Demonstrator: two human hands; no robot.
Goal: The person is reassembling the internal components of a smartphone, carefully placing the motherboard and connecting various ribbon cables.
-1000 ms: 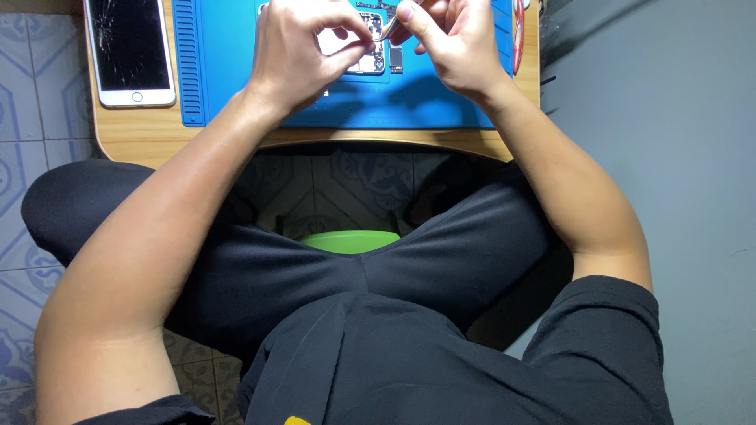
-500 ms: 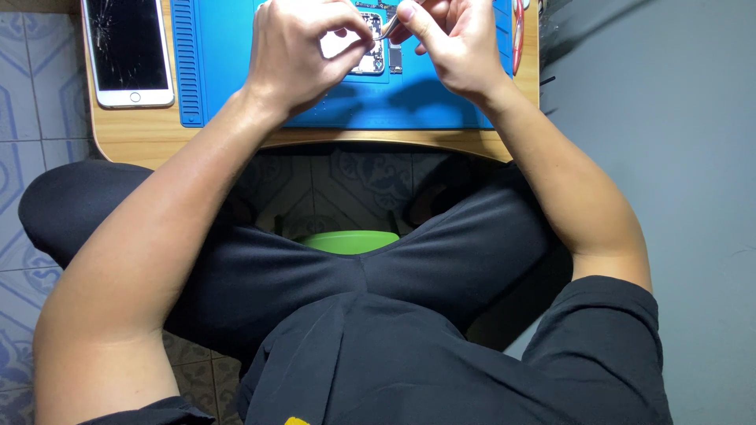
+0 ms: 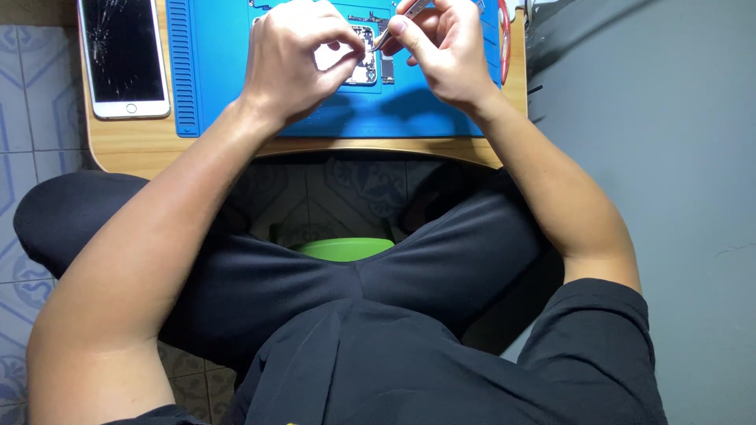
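An opened phone body [image 3: 364, 64] with exposed metal parts lies on a blue work mat [image 3: 220, 79] at the top of the head view. My left hand [image 3: 295, 59] rests on the phone body's left side, thumb and fingers pinched together over it. My right hand [image 3: 441, 51] grips thin metal tweezers [image 3: 394, 27] whose tips point down-left at the phone body's upper edge. What the left fingers pinch is too small to tell.
A white phone with a cracked dark screen [image 3: 124, 55] lies at the left on the small wooden table [image 3: 134, 145]. A red cable [image 3: 504, 47] runs along the mat's right edge. A grey wall [image 3: 669, 157] stands to the right. A green stool [image 3: 344, 249] shows between my legs.
Both hands stay over the phone body. The right hand's tweezers have shifted slightly toward the left hand's fingertips.
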